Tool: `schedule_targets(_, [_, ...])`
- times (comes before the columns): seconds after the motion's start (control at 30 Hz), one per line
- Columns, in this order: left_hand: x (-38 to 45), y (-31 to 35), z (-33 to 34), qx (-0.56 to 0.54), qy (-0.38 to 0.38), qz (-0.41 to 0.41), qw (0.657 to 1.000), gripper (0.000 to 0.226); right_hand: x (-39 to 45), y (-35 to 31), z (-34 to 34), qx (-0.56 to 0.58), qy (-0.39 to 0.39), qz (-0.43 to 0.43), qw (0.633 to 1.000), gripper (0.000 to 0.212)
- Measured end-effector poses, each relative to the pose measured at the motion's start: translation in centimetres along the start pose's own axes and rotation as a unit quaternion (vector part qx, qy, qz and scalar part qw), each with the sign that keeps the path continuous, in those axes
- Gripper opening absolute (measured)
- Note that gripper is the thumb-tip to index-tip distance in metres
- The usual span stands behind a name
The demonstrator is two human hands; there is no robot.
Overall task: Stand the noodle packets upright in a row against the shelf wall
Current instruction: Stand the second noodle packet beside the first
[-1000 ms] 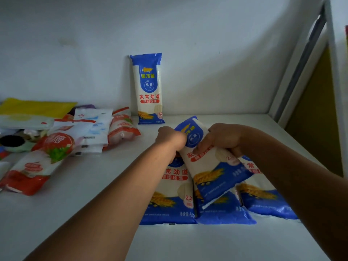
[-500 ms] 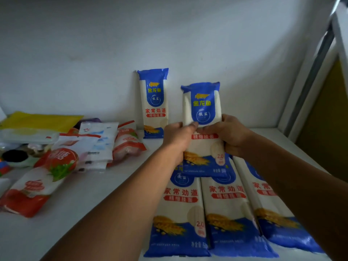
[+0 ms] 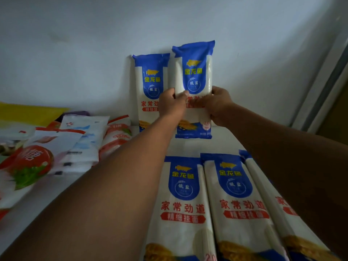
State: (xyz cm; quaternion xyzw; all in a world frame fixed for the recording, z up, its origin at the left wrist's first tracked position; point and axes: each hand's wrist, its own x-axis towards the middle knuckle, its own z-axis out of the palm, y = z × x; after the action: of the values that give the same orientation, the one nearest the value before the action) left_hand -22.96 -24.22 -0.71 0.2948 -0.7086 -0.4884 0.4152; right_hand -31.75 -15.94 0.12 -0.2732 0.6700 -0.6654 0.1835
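Note:
Both hands hold one blue-and-white noodle packet upright near the white shelf wall. My left hand grips its left edge and my right hand its right edge, at mid height. Its bottom edge is at or just above the shelf; I cannot tell which. Just to its left, another noodle packet stands upright against the wall. Three more noodle packets lie flat side by side in front: a left one, a middle one, and a right one partly hidden by my right arm.
A heap of other food packets lies on the white shelf at the left: a red-and-white one, a white one with blue print, and a yellow bag at the back. A metal frame post rises at the right.
My hands have lifted one packet off the flat ones, turned it upright, and carried it back toward the wall, next to the standing packet. The camera has moved closer.

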Motion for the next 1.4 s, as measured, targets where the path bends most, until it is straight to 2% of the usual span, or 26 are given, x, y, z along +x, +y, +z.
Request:
schedule_targets(0.17, [1.4,-2.6,0.9,0.04,0.024,0.02,0.999,0.017,1.7,2.9,1.7,0.018,0.019,0.0,1.0,0.043])
schedule_targets(0.4, [1.5,-2.9,1.3,0.083,0.079,0.043,0.992,0.027,2.7,3.3,2.7,0.012,0.012,-0.005,1.0,0.048])
schedule_targets(0.57, [0.4,-3.9,0.8,0.206,0.108,0.035,0.972,0.022,1.5,4.3,2.3,-0.076,0.017,0.05,0.996,0.039])
schedule_targets(0.73, [-0.3,-4.5,0.7,0.224,0.102,-0.011,0.969,0.024,0.8,4.7,1.7,-0.158,0.004,0.056,0.986,0.034])
schedule_targets(1.13, [-0.5,-4.6,0.7,0.226,0.089,-0.01,0.97,0.023,0.7,4.9,1.4,-0.187,0.019,0.052,0.981,0.041])
schedule_targets(1.27, [-2.2,-4.8,-0.1,0.228,0.07,-0.015,0.971,0.03,-1.0,5.4,0.2,-0.307,0.02,0.053,0.95,0.038])
schedule_targets(1.4, [-4.3,-4.6,-1.2,0.242,0.025,0.0,0.97,0.032,-4.1,5.0,-0.7,-0.38,0.043,-0.006,0.924,0.042])
